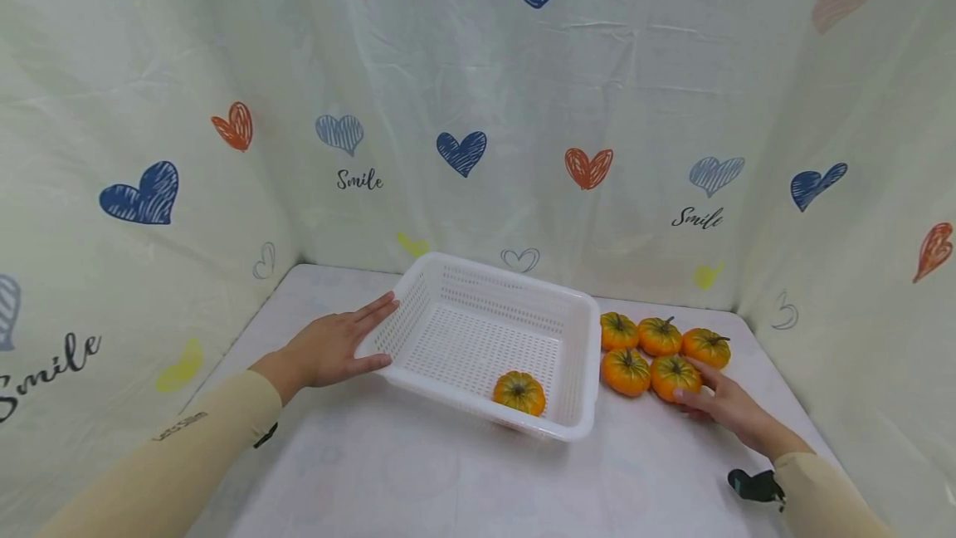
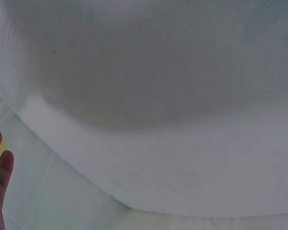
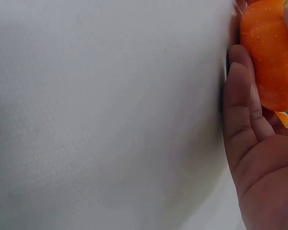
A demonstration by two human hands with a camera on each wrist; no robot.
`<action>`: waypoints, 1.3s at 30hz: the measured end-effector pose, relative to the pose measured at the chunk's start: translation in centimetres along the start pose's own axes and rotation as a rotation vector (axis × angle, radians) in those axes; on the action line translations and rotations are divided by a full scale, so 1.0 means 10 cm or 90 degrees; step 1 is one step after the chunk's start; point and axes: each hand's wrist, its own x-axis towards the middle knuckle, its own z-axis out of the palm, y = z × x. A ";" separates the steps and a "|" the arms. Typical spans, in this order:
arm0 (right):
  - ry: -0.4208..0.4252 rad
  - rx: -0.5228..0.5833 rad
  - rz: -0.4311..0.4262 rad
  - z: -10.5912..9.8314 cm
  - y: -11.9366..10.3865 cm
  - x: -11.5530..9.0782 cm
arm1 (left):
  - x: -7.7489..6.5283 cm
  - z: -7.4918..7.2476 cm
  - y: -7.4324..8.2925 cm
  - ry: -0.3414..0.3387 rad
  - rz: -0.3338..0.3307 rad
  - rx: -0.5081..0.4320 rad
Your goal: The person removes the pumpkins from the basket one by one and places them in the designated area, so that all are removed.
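Note:
My right hand is at the front right pumpkin of a small group, thumb on its near side and fingers around its right side. That small orange pumpkin has green-striped shoulders; the right wrist view shows its orange side between my thumb and fingers. With fingers extended, my left hand rests against the left rim of a white perforated plastic basket. One pumpkin lies inside the basket, near its front right. The left wrist view catches only two fingertips.
Several other pumpkins sit close together right of the basket, beside the held one. The table has a white cover. Light curtains printed with hearts hang behind and on both sides of it.

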 end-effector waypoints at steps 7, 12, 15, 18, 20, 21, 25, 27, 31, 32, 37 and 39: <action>0.026 -0.075 -0.001 0.02 -0.02 0.02 | 0.00 0.01 -0.01 -0.008 -0.006 -0.001; 0.036 -0.082 -0.001 0.03 0.00 0.05 | 0.00 0.00 0.00 -0.006 -0.007 0.000; 0.037 -0.086 -0.002 0.03 0.00 0.05 | 0.00 0.00 0.00 -0.001 -0.004 -0.002; 0.038 -0.092 -0.003 0.04 0.00 0.06 | 0.00 0.00 0.00 -0.001 -0.003 -0.002; 0.038 -0.095 -0.003 0.04 0.00 0.06 | 0.00 0.00 0.00 -0.004 -0.005 -0.002; 0.038 -0.093 -0.003 0.04 -0.01 0.06 | 0.00 0.00 -0.01 -0.007 -0.006 -0.001; 0.035 -0.087 -0.004 0.04 -0.02 0.05 | 0.00 0.01 -0.01 -0.010 -0.008 0.000; 0.034 -0.083 -0.003 0.04 -0.02 0.05 | 0.00 0.01 -0.01 -0.008 -0.007 -0.001; 0.031 -0.077 -0.002 0.04 -0.02 0.04 | 0.00 0.01 -0.01 -0.005 -0.007 -0.003; 0.031 -0.074 -0.001 0.04 -0.01 0.04 | 0.00 0.01 -0.01 -0.004 -0.006 -0.004; 0.029 -0.066 0.000 0.05 -0.02 0.04 | -0.01 0.01 -0.01 -0.007 -0.007 -0.004; 0.030 -0.068 0.003 0.05 -0.02 0.04 | -0.01 0.00 0.00 -0.011 -0.010 -0.001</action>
